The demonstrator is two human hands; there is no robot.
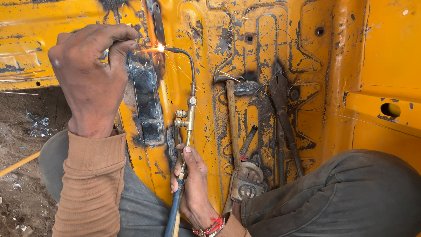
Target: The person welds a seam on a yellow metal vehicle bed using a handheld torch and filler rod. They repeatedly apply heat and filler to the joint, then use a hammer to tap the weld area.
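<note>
A brass gas welding torch with a thin bent black nozzle [189, 109] stands nearly upright in the middle of the view, its tip throwing a bright spark against a blackened steel patch strip [147, 103] fixed to the worn yellow sheet-metal panel [386, 48]. The right hand [193, 184] is clenched around the torch's lower grip, thumb laid along the brass body just below the two valve knobs; blue and yellow hoses [173, 219] drop from it. The left hand [94, 72], in a brown ribbed sleeve, is closed with fingers curled, pinching a thin wire filler rod [136, 44] that runs to the spark.

To the right of the torch, a wooden-handled hammer [232, 127] and dark metal pliers [283, 118] lie on the panel, near but apart from the nozzle. A sandalled foot [247, 182] rests on the hammer handle's lower end. The panel's left edge gives way to bare dirt ground [22, 131]; its right side is open yellow metal with a small oval hole.
</note>
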